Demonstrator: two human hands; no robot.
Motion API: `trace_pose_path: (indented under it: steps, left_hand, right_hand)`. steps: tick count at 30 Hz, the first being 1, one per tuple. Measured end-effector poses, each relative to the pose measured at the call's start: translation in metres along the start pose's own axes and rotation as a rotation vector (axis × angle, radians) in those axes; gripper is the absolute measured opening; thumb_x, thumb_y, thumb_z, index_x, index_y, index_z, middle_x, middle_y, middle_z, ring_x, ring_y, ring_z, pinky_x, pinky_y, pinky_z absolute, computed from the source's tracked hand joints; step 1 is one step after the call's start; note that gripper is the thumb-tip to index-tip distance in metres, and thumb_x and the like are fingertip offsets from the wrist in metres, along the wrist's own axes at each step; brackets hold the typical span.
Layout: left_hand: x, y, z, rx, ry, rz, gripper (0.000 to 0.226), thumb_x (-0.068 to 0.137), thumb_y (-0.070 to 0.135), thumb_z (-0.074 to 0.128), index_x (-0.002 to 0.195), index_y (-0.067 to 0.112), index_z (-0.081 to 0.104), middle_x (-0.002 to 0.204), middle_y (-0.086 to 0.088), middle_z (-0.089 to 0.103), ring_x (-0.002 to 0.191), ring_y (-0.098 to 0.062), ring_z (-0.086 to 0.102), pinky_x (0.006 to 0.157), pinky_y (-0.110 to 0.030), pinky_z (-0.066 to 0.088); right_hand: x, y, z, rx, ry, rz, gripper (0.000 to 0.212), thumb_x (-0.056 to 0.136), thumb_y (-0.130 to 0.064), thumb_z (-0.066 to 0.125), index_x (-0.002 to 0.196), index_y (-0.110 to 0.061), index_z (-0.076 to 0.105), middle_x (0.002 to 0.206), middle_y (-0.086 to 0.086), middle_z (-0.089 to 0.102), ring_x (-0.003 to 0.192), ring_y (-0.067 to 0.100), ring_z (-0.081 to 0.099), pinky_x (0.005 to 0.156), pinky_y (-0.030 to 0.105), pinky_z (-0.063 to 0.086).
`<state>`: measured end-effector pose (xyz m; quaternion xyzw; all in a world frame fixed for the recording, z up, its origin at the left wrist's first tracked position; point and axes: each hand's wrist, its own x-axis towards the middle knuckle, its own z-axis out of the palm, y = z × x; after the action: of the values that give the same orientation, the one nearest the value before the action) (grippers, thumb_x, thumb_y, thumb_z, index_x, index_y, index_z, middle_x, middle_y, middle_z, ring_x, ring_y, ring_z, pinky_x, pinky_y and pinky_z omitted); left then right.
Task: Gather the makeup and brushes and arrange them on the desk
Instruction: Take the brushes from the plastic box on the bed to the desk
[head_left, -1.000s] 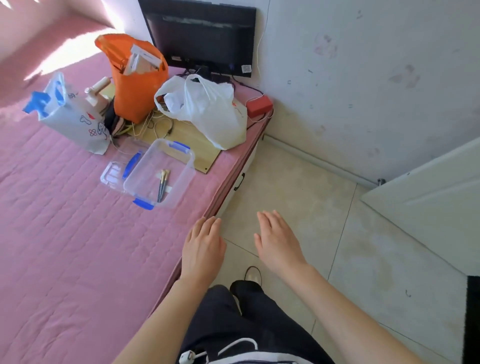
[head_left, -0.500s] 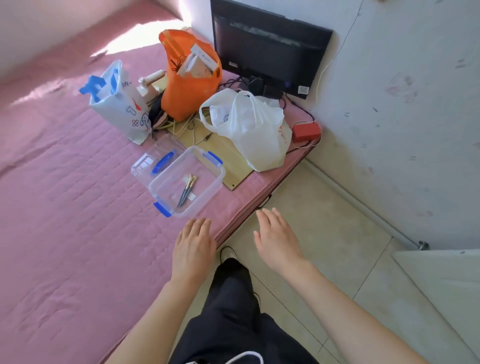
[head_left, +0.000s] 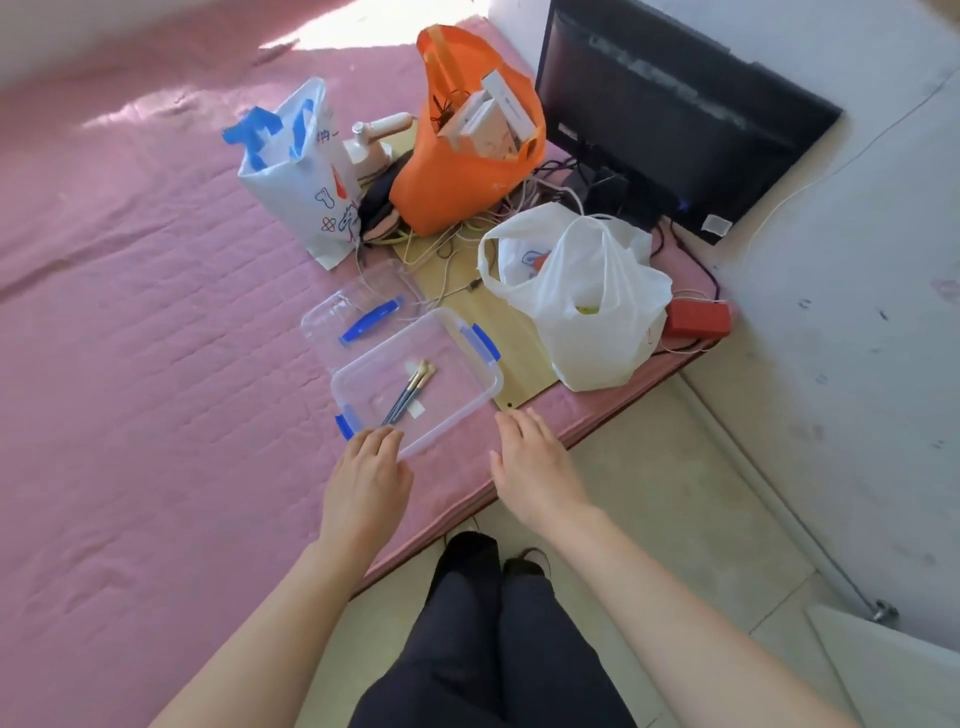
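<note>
The left hand (head_left: 366, 475), lower centre-left, is flat, fingers extended, holding nothing. Its fingertips reach the near rim of the clear box (head_left: 452, 374); contact cannot be confirmed from this view. The brushes (head_left: 410, 387) lie inside the box at frame centre, directly above this hand, long axis running lower left to upper right. The right hand (head_left: 535, 462), also flat and empty, sits right of the box, farther from the brushes.

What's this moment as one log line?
left hand: open, at clear box rim | right hand: open, beside it | brushes: in box
</note>
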<state>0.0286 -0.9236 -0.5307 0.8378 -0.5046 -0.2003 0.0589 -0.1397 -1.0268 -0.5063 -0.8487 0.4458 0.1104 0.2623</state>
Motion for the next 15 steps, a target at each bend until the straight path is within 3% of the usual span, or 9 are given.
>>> trace_pose_path:
  steps: [4,9,15]
  left_hand:
    - [0.035,-0.008,0.012,-0.019,-0.048,-0.062,0.04,0.095,0.014,0.047,0.134,0.008,0.051,0.137,-0.004,0.053,0.129,-0.023,0.042,0.106,-0.036,0.037]
    - [0.078,-0.022,0.032,-0.073,-0.113,-0.187,0.031,0.094,0.011,0.044,0.122,0.008,0.058,0.122,-0.004,0.06,0.114,-0.023,0.048,0.082,-0.037,0.048]
    - [0.127,-0.042,0.064,-0.116,-0.186,-0.342,0.027,0.094,0.013,0.042,0.113,0.005,0.06,0.116,-0.008,0.06,0.109,-0.028,0.048,0.079,-0.043,0.048]
  right_hand:
    - [0.041,-0.004,0.002,0.033,-0.062,-0.04,0.047,0.1,-0.023,0.038,0.142,-0.004,0.03,0.148,0.011,0.034,0.14,0.025,0.024,0.117,0.033,0.021]
    - [0.101,-0.005,0.015,0.126,-0.192,-0.009,0.041,0.098,-0.022,0.04,0.135,-0.004,0.041,0.135,0.012,0.046,0.124,0.028,0.043,0.103,0.041,0.039]
    - [0.171,0.0,0.038,0.177,-0.342,0.036,0.038,0.097,-0.02,0.041,0.129,0.0,0.045,0.132,0.017,0.048,0.12,0.033,0.047,0.098,0.045,0.042]
